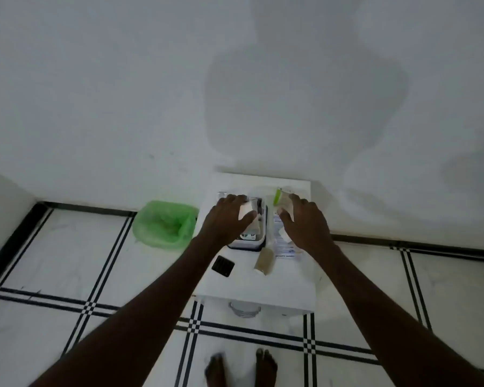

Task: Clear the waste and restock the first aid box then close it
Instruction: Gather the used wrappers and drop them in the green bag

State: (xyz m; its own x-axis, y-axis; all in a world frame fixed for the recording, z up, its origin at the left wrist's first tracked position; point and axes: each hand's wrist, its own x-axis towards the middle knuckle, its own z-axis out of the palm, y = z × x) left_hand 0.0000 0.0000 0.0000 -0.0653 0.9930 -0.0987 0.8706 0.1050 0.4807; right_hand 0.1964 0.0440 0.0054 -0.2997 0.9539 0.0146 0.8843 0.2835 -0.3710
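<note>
The open first aid box [256,243], white with a dark rim, sits on a small white table [263,289]. My left hand [227,219] hovers over the box, fingers closed on a small white roll [246,213]. My right hand [305,219] is to the right of the box and grips a pale bottle with a green cap [281,198]. Under that hand lie clear sachets with blue print [284,247]. A tan tube [264,261] and a black ribbed square [223,265] lie in front of the box.
A bin lined with a green bag [165,224] stands on the floor left of the table, against the white wall. The floor is white tile with black stripes. My bare feet [241,367] are in front of the table.
</note>
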